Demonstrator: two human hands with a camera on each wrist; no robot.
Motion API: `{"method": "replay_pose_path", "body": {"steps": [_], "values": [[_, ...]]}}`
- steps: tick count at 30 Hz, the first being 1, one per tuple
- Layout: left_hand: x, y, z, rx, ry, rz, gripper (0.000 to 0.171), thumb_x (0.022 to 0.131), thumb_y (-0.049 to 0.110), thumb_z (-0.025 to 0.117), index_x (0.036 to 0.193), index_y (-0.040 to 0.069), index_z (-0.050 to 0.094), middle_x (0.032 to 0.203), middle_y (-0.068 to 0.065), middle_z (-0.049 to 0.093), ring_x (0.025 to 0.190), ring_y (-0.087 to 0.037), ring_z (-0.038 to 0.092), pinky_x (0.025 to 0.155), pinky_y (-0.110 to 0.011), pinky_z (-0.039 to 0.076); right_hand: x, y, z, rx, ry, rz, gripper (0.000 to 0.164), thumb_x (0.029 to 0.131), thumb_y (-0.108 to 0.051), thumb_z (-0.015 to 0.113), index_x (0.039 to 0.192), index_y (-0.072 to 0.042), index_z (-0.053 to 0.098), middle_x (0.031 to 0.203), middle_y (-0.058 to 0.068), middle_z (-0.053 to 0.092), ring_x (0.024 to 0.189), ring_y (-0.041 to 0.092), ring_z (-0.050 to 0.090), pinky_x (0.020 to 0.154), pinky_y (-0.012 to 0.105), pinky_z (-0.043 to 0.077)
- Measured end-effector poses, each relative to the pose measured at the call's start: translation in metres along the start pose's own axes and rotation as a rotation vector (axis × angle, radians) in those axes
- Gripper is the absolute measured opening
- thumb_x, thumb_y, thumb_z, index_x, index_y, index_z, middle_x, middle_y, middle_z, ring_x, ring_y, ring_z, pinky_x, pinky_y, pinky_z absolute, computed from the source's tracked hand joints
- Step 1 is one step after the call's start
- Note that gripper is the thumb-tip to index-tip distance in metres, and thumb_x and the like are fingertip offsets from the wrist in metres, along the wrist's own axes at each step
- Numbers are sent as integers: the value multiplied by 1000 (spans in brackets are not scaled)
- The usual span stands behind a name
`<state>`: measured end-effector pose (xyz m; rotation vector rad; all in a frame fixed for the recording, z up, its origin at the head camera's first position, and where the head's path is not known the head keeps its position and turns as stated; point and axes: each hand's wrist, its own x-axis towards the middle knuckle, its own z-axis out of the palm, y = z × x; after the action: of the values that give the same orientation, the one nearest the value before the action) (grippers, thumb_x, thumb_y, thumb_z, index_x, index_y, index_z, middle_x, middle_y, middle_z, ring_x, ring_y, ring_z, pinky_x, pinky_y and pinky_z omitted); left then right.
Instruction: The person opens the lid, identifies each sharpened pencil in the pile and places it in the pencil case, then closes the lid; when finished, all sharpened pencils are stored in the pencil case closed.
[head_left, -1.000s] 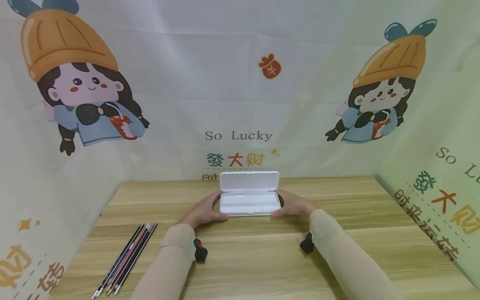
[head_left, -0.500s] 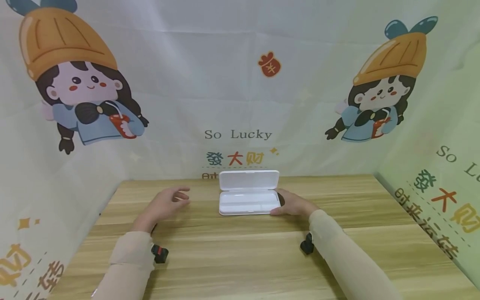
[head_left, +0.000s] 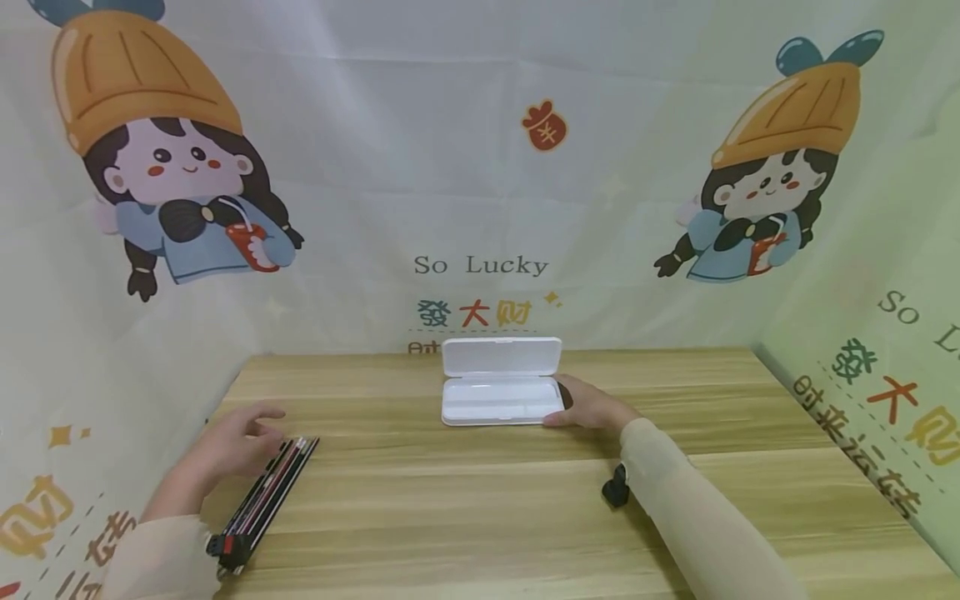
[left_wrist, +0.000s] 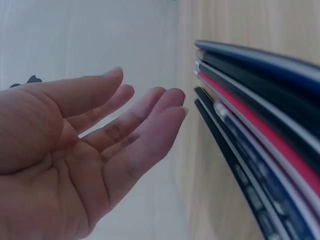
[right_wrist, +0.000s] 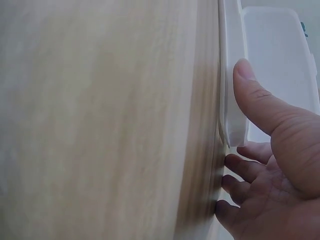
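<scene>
A white pencil case (head_left: 480, 405) stands at the back of the table with its hinged lid (head_left: 501, 357) raised and nothing in its tray. My right hand (head_left: 591, 405) holds its right end; in the right wrist view the thumb (right_wrist: 260, 97) lies along the front wall and the fingers bend round the end. At the left lies a bundle of pencils (head_left: 276, 492), dark ones with a red one among them. My left hand (head_left: 236, 442) hovers beside their far ends, fingers loosely bent and holding nothing. In the left wrist view a gap shows between the fingertips (left_wrist: 172, 117) and the pencils (left_wrist: 250, 100).
The wooden table (head_left: 450, 517) ends at the back and sides against a printed cloth (head_left: 375, 192). A small black camera (head_left: 232, 548) sits on my left wrist and covers part of the pencils. Another black camera (head_left: 616, 487) is on the right wrist.
My left hand has let go of the case's left end and moved left and nearer to me, over beside the pencils. The right hand stays on the case, which has not moved.
</scene>
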<state>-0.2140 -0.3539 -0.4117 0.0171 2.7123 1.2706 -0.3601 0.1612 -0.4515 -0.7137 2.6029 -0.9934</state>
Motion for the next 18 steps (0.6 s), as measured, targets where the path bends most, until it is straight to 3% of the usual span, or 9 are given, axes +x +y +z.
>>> {"method": "replay_pose_path", "body": {"steps": [8, 13, 18], "values": [[-4, -12, 0, 34, -35, -47, 49, 104, 7, 54, 144, -14, 37, 120, -38, 60, 102, -41, 68, 76, -49, 61, -1, 3, 3, 27, 7, 46, 81, 90, -28, 79, 155, -3, 37, 157, 20, 39, 148, 37, 30, 122, 54, 20], [-5, -17, -1, 8, -36, -61, 49, 104, 7, 54, 144, -15, 37, 124, -40, 57, 106, -44, 66, 76, -48, 61, -1, 5, 3, 16, 9, 28, 81, 90, -27, 80, 154, -2, 37, 156, 20, 40, 147, 38, 31, 122, 54, 20], [-10, -28, -11, 47, -55, -46, 49, 106, 10, 52, 141, -19, 34, 130, -43, 52, 111, -47, 62, 77, -48, 60, -1, 4, 2, 14, 11, 26, 82, 89, -28, 80, 154, -2, 37, 157, 21, 39, 147, 39, 30, 122, 55, 19]]}}
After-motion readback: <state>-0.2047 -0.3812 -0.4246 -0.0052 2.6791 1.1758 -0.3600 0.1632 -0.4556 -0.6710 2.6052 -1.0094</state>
